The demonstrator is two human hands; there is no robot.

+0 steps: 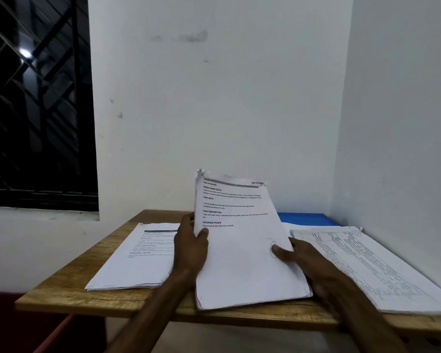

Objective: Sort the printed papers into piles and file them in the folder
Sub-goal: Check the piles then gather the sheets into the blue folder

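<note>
Two grips are pinching the tilted white printed paper stack [239, 266]: left-hand grip [191, 247] on its left edge, right-hand grip [301, 261] on its right.

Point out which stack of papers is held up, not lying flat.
The middle stack, gripped by the left hand and right hand; the left pile and right pile lie flat.

Stack [245, 263] btwn L pile [138, 263], R pile [367, 266]
</note>
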